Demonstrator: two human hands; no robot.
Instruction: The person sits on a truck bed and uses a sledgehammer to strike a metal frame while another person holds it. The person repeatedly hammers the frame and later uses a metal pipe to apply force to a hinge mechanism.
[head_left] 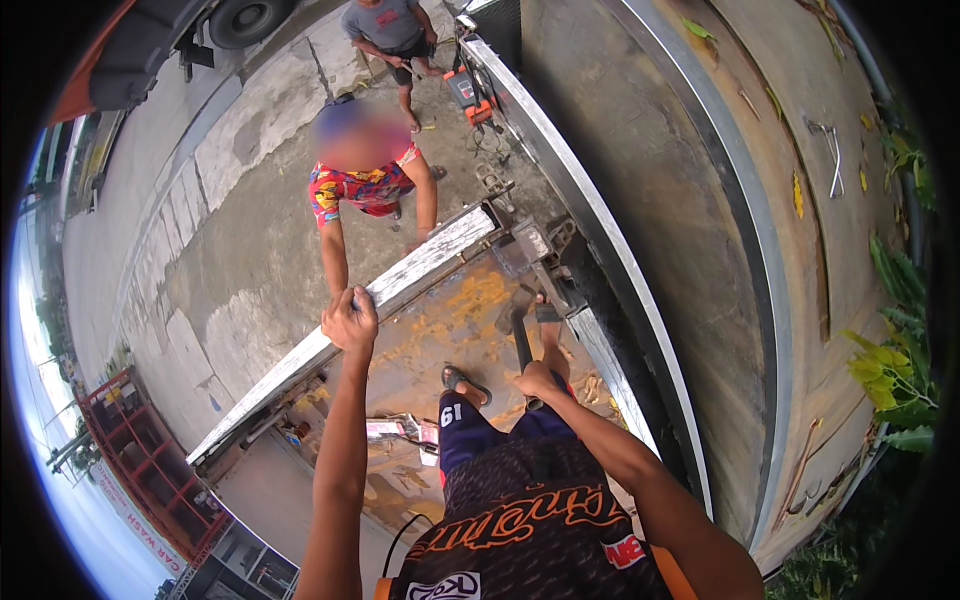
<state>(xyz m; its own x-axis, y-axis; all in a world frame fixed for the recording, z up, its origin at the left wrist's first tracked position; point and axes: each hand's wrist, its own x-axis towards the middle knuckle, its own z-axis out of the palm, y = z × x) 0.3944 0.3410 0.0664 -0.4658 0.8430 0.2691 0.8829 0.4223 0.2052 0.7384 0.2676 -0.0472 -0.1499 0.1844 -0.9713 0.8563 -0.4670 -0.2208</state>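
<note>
While left hand (349,322) sits closed on white rail (423,261), right hand (538,381) gripping hammer (521,343), rusty floor (425,333) below, concrete (232,262) beyond

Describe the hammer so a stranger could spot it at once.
Find the long, scuffed white beam under the left hand. Below its upper-right end, the right hand holds the hammer. Unlike the metal fittings above it, it has a straight dark handle and a blunt head.

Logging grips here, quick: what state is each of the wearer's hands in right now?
Left hand: closed on the white-painted rail.
Right hand: closed, holding the hammer by its handle.
</note>
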